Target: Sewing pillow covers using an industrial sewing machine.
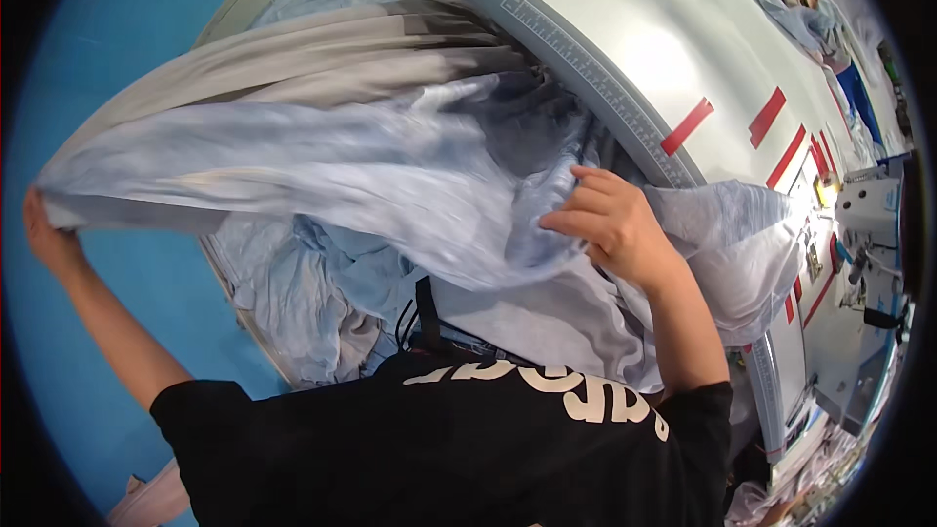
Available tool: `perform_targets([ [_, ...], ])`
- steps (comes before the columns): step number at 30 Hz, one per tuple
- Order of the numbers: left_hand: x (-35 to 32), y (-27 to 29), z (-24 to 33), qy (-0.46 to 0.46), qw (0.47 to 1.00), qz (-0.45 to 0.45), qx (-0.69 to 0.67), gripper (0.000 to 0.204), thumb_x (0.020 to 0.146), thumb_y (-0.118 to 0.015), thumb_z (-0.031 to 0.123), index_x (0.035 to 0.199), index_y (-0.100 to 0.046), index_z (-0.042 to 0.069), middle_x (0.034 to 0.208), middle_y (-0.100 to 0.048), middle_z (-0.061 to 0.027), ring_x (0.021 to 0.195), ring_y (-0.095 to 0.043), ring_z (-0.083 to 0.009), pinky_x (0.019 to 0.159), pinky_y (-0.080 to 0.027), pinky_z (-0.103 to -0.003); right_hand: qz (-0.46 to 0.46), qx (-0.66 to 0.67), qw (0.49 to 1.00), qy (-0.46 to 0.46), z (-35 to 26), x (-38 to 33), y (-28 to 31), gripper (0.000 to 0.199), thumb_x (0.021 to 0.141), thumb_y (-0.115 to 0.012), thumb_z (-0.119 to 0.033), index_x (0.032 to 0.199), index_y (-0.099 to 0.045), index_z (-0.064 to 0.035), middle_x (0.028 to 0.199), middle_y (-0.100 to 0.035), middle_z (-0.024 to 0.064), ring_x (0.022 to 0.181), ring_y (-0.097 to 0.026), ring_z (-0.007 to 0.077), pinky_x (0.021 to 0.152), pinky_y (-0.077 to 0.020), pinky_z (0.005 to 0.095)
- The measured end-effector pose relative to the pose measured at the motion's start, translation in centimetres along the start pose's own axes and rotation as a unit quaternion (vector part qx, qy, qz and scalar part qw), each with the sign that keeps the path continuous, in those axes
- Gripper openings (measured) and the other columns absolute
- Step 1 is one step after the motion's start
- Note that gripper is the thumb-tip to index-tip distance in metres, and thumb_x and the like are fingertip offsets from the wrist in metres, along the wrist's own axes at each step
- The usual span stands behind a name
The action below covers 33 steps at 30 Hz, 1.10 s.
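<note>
A large pale blue-and-grey piece of fabric (322, 156) stretches between my two hands, its middle smeared by motion. At the far left my left hand (49, 232) is closed on the corner of the cloth, arm extended out to the side. My right hand (610, 224) pinches a bunched part of the same fabric near the table's front edge, thumb and fingers closed together. More of the light fabric (727, 244) lies to the right of my right hand, over the table edge. Grey folds (322, 63) run behind the stretched piece.
A white sewing table (625, 20) with a ruler-marked grey edge and red tape strips (768, 117) curves along the right. A sewing machine (869, 234) stands at far right. Heaped light-blue cloth (312, 283) lies below, beside the blue floor (146, 303).
</note>
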<state>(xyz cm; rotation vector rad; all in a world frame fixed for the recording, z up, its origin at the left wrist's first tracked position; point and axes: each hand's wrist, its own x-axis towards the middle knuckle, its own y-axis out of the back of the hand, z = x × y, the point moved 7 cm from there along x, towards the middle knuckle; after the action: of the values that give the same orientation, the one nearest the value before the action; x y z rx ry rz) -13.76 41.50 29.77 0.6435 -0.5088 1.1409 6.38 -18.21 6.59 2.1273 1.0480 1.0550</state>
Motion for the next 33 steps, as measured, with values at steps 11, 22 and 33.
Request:
perform_targets([
  [11, 9.9, 15.4, -4.5, 0.137, 0.965, 0.21, -0.078, 0.048, 0.086, -0.055, 0.027, 0.116, -0.045, -0.009, 0.118, -0.05, -0.0214, 0.105, -0.052, -0.0335, 0.087, -0.045, -0.043, -0.049, 0.302, 0.945, -0.112, 1.5, 0.4, 1.5, 0.026, 0.076, -0.069, -0.018, 0.066, -0.054, 0.0016, 0.056, -0.042, 0.0065, 0.052, -0.04, 0.0152, 0.049, -0.032, 0.0297],
  [22, 13.6, 13.9, -13.5, 0.208, 0.96, 0.162, -0.095, 0.042, 0.085, -0.059, 0.023, 0.112, -0.049, -0.008, 0.111, -0.054, -0.0191, 0.1, -0.055, -0.0312, 0.084, -0.047, -0.042, -0.035, 0.409, 0.88, -0.237, 5.6, -0.7, 2.2, 0.034, 0.085, -0.06, -0.033, 0.067, -0.054, -0.0048, 0.06, -0.038, -0.0075, 0.057, -0.034, 0.0026, 0.049, -0.0254, 0.0206],
  [33, 11.4, 13.5, -17.1, 0.284, 0.943, 0.155, -0.08, 0.042, 0.089, -0.05, 0.028, 0.115, -0.047, -0.005, 0.115, -0.053, -0.0175, 0.104, -0.053, -0.0304, 0.089, -0.045, -0.04, -0.03, 0.397, 0.887, -0.235, 8.4, 0.2, 4.7, 0.026, 0.078, -0.069, -0.028, 0.075, -0.062, -0.0032, 0.065, -0.051, -0.0057, 0.06, -0.042, 0.0022, 0.052, -0.0311, 0.0184],
])
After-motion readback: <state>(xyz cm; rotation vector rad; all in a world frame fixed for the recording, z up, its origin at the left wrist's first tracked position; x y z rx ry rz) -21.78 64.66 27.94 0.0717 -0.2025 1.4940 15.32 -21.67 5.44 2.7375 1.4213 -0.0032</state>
